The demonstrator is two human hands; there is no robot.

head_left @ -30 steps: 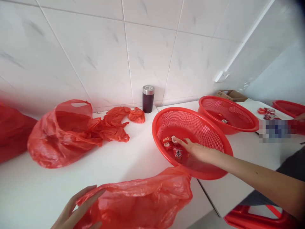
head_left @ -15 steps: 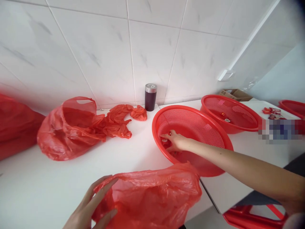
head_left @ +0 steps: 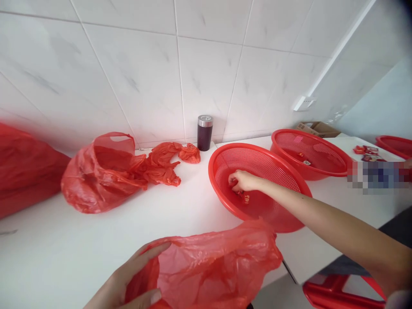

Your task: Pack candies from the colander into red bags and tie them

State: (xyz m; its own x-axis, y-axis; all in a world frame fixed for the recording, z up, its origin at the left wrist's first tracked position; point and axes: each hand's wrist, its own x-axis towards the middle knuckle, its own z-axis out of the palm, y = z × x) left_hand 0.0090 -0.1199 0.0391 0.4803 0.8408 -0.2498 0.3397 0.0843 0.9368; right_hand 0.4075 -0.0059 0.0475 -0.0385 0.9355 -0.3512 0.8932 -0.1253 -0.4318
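Note:
My left hand point(head_left: 131, 279) grips the near left side of a red plastic bag point(head_left: 215, 262), thumb and fingers curved about its edge. The bag's mouth gapes toward the basket. Inside a red perforated plastic basket point(head_left: 222, 201), my right hand point(head_left: 245, 180) has its fingers closed on small red packets point(head_left: 233, 182), partly hidden by the fingers. Another small packet with pale print point(head_left: 246, 199) lies beside that hand on the basket floor.
Behind the bag lie another open red bag point(head_left: 83, 184) and crumpled red bags point(head_left: 161, 165). A dark tumbler point(head_left: 204, 135) stands by the wall. Rightward are a second red basket point(head_left: 322, 169), a cardboard box point(head_left: 317, 128) and packets on a white tray point(head_left: 370, 150). A red stool point(head_left: 334, 296) stands below.
My right hand's spread fingers have closed on packets in the basket, and the hand has shifted slightly. My left hand still holds the bag, which sits a little further right in view.

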